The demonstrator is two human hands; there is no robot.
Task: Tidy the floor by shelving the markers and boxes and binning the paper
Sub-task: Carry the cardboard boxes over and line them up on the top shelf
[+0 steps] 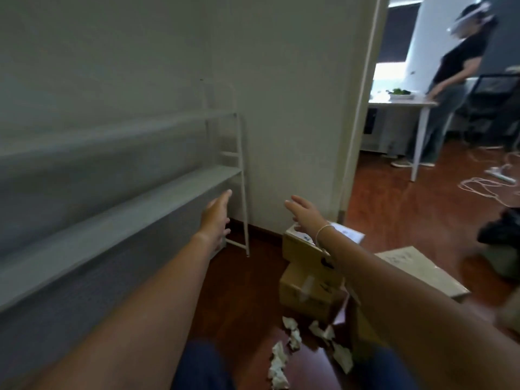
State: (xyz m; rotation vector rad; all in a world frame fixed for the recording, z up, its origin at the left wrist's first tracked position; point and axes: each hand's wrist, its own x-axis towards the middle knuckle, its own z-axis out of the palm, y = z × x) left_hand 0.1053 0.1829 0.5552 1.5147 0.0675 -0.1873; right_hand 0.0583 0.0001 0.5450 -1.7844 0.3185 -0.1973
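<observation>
Both my arms stretch forward over the wooden floor. My left hand (pixel 216 218) is empty with its fingers extended, close to the right end of the white metal shelf (pixel 118 218). My right hand (pixel 305 213) is also empty, fingers apart, above a stack of cardboard boxes (pixel 306 291) on the floor. A flatter box (pixel 422 266) lies to the right of the stack. Several crumpled paper balls (pixel 292 336) are scattered on the floor in front of the boxes. No markers are visible. The picture is blurred by motion.
The shelf stands against a white wall (pixel 281 108). Through a doorway on the right, another person (pixel 450 80) stands at a white table (pixel 405 104). Cables (pixel 484 187) and a dark bag (pixel 503 226) lie on the floor there.
</observation>
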